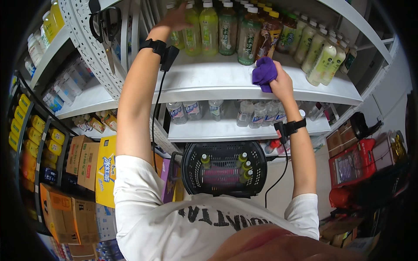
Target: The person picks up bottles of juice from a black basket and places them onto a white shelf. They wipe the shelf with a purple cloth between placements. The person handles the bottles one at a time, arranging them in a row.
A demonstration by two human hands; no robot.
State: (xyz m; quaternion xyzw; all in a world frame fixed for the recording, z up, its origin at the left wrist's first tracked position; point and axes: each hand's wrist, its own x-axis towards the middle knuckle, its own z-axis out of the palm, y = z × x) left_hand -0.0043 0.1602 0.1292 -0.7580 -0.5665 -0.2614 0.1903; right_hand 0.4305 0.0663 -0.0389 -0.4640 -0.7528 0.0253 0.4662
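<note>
In my right hand (282, 81) is a bunched purple cloth (264, 75), its fingers closed round it at the front of the white shelf (204, 78). My left hand (174, 18) reaches to the back left of that shelf, fingers stretched out and slightly blurred. It is beside a yellow-green drink bottle (192, 32) and partly covers another bottle (176, 40). Further right stand a clear-looking green-labelled bottle (227, 30), a dark green bottle (249, 39) and a brown tea bottle (268, 35). Pale green bottles (323, 63) fill the right end.
Water bottles (257, 114) line the shelf below. On the floor in front of me sits a black basket (224, 188) with several green bottles inside. Scissors (106, 32) hang on the left upright. Cardboard boxes (82, 163) stand at left, a red box (350, 163) at right.
</note>
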